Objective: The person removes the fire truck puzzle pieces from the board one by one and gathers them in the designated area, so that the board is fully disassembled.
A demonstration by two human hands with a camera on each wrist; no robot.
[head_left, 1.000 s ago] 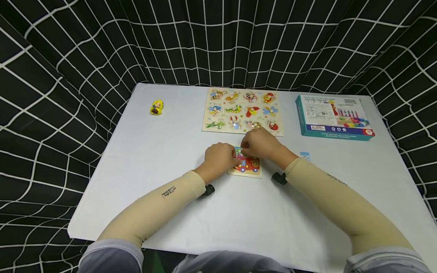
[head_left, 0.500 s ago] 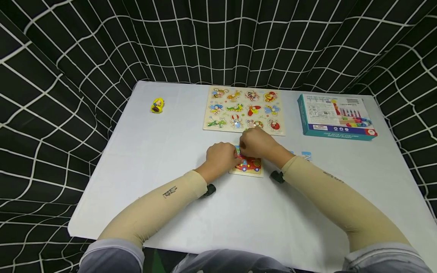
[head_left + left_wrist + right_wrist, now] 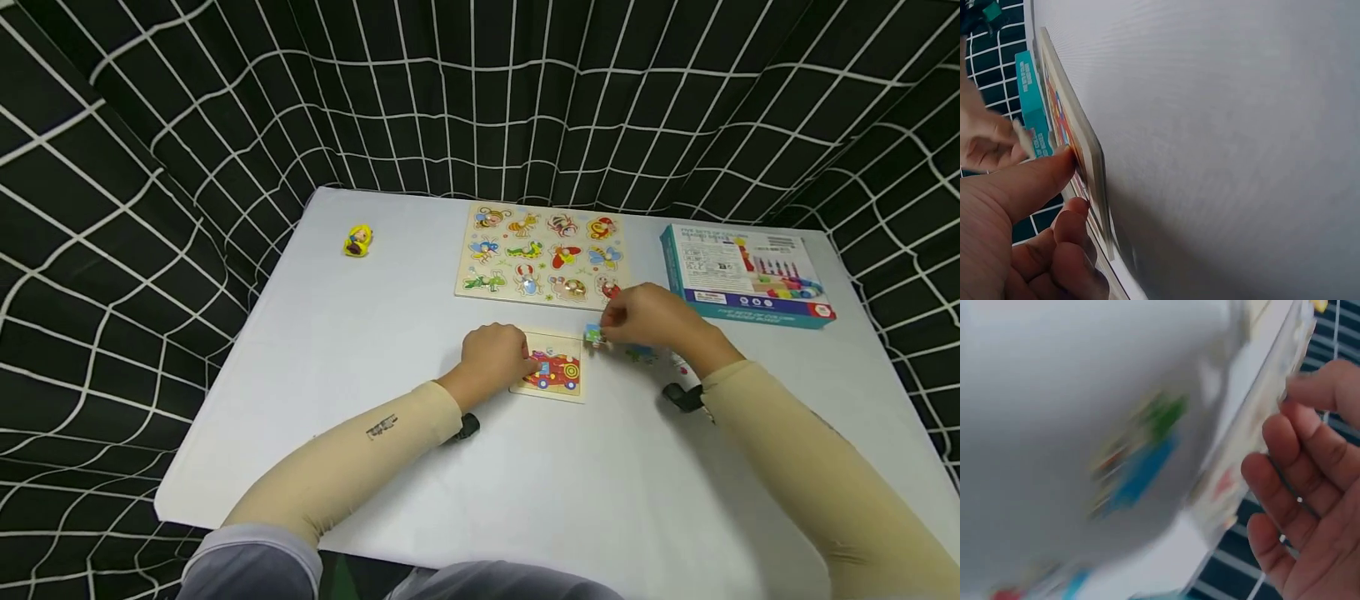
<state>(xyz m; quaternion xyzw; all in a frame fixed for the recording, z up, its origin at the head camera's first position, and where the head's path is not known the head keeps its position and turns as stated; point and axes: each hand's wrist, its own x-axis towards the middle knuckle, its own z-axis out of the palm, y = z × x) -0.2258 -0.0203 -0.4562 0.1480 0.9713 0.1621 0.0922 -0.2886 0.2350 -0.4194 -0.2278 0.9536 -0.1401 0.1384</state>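
Observation:
My left hand (image 3: 495,357) holds a small square jigsaw puzzle (image 3: 550,402) at its left side. In the left wrist view the thumb presses on the puzzle's face, with curled fingers at its edge. A red car picture fills its lower part; bare pale wood shows along the top. To its right, my right hand (image 3: 648,317) pinches a small green and blue jigsaw piece (image 3: 592,335) just off the puzzle's upper right corner. The left wrist view shows this piece (image 3: 1024,139) edge-on at the fingertips. Blurred loose pieces (image 3: 1147,450) lie on the table below the right hand.
Behind the puzzle lies a larger wooden insect board (image 3: 536,254). A teal and white toy box (image 3: 750,275) stands at the back right, and a small yellow figure (image 3: 357,241) at the back left. Another loose piece (image 3: 641,353) lies under the right wrist on the white table (image 3: 375,350).
My right hand has moved right, from over the puzzle's top to beside it, taking a green and blue piece out. The left hand keeps its place. The view has shifted slightly.

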